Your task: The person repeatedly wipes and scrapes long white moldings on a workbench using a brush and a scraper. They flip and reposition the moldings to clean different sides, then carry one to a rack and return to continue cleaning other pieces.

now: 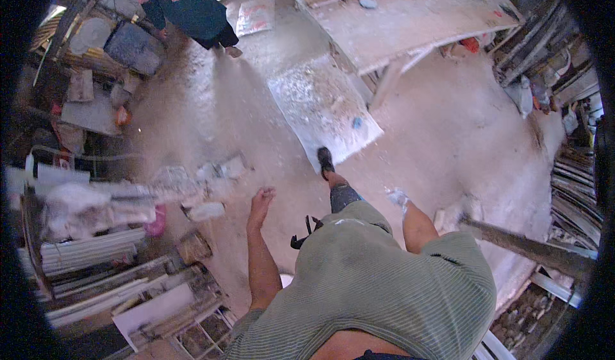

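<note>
My left hand (pixel 261 201) hangs in front of me over the dusty floor, its fingers loosely apart and nothing visible in them. On the other side, my right hand (pixel 398 198) is lowered near my hip. White covers it, and blur hides whether this is powder or something held. Between my hands, one foot in a dark shoe (pixel 325 160) is at the near corner of a pale sheet (pixel 307 120) strewn with crumbly debris. A small blue object (pixel 357 123) lies on that sheet. Neither hand touches any object that I can make out.
A low, dusty table (pixel 416 15) stands ahead. A person in dark clothes (pixel 195 11) is at the far left. White rubble (pixel 211 174) and stacked boards (pixel 96 251) lie left. A long beam (pixel 532 248) and piled strips (pixel 576 193) are on the right.
</note>
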### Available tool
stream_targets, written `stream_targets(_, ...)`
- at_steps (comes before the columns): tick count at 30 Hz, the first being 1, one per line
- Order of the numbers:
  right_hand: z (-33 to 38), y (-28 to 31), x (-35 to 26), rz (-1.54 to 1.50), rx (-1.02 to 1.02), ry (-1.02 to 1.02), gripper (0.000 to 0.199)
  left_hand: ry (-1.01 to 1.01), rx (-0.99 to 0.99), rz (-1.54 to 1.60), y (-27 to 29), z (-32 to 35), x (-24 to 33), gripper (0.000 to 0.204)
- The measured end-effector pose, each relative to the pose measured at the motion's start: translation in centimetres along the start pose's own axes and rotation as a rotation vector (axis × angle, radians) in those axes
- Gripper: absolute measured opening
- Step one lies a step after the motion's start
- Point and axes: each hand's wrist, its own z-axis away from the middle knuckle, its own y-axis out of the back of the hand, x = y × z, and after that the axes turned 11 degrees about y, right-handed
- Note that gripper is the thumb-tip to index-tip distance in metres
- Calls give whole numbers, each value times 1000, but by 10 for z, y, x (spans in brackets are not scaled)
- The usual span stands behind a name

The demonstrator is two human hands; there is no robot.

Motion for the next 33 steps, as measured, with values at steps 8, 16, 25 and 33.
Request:
stream_targets(8,-272,69,-144,-100,-91,184,32,820,244,835,75,-103,-153,39)
stream_targets(16,-444,298,-515,-259,-70,511,33,786,128,1073,181,-272,-113,37)
stream_targets(25,-608,443,-672,-254,201,370,29,745,-18,366,301,-669,145,32)
stream_targets(33,-715,547,-703,-231,552,183,27,-33,-4,222,370,-991,595,22)
